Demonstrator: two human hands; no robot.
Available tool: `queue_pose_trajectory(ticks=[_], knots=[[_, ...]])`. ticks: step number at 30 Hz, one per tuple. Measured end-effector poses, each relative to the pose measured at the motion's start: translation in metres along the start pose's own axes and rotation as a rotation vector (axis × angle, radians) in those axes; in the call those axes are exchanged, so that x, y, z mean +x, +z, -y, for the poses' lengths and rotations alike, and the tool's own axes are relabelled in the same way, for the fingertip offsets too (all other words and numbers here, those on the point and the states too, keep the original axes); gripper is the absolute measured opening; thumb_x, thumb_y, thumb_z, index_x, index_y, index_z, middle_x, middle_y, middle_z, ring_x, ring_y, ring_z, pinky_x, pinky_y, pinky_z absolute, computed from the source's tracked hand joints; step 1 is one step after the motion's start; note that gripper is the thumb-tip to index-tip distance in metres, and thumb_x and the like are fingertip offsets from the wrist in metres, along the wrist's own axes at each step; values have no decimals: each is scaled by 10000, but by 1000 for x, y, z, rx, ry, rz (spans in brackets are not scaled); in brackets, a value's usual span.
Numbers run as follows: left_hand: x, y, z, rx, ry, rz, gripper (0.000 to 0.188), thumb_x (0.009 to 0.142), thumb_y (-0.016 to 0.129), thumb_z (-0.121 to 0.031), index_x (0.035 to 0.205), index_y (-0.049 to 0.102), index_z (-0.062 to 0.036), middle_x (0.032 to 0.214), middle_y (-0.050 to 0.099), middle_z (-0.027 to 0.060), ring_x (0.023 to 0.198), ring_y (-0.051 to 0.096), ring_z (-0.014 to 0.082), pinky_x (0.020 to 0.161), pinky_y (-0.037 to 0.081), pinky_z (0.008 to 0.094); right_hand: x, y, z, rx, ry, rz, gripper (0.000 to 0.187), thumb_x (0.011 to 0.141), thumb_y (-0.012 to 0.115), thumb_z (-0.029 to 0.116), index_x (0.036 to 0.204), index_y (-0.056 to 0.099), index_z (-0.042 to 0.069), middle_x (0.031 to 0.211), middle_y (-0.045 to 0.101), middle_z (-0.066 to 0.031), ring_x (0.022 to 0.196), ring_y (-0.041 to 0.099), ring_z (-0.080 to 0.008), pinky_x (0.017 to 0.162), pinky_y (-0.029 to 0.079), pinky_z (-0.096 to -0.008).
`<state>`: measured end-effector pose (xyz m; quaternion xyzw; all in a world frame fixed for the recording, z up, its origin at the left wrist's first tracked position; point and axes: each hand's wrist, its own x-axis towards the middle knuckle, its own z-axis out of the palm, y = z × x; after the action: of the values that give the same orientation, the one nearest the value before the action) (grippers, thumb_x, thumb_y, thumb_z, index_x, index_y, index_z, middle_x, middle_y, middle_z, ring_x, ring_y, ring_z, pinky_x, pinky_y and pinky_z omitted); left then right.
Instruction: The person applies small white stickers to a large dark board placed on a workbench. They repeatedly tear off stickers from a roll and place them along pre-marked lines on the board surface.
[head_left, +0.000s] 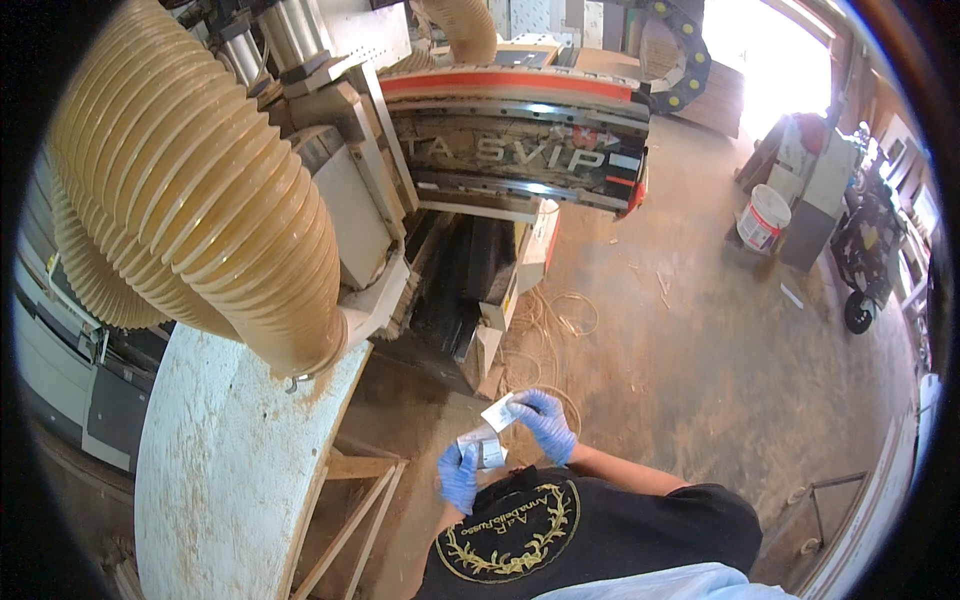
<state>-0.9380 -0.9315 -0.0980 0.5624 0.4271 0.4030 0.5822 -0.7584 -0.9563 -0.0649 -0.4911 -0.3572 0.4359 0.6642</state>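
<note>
Both of my hands wear thin blue gloves and are close together in front of my black shirt. Small flat pieces, white and silvery grey like labels or cards, are pinched in my left hand. Just above and to the right, my right hand grips a small white card by its edge. The card's lower corner lies close to the pieces in the left hand; whether they touch I cannot tell.
A ribbed tan hose runs down to a large machine ahead. Left of me is a dusty white board on a wooden frame. Loose cables lie on the dusty floor. A white bucket stands at the far right.
</note>
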Motion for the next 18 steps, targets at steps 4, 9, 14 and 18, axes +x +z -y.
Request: queue_pose_trajectory(ticks=[4,9,14,18], knots=[[2,3,-1,-28,30,-5,284,819,571,-251,946,585,2,851,594,50,772,514,124,694,431,292,0,-1,3,-1,-9,21,122,806,580,88,891,589,1,837,595,-30,777,544,-95,708,447,-234],[4,7,-8,-32,23,-4,276,821,571,-239,908,587,23,818,599,53,740,527,114,667,447,266,5,-3,7,38,4,8,138,801,598,117,883,599,6,826,611,-31,770,545,-86,702,439,-227],[6,9,-5,-105,-49,-1,275,826,566,-233,920,583,24,831,599,54,748,527,112,676,449,265,8,-1,19,-19,9,19,146,798,603,129,880,602,8,807,607,-29,764,544,-87,696,438,-226],[9,12,1,-101,-2,-14,290,826,565,-248,920,583,25,832,600,56,749,530,116,677,449,266,11,-7,14,8,17,31,129,806,591,109,884,595,5,834,598,-29,783,552,-96,713,457,-235]])
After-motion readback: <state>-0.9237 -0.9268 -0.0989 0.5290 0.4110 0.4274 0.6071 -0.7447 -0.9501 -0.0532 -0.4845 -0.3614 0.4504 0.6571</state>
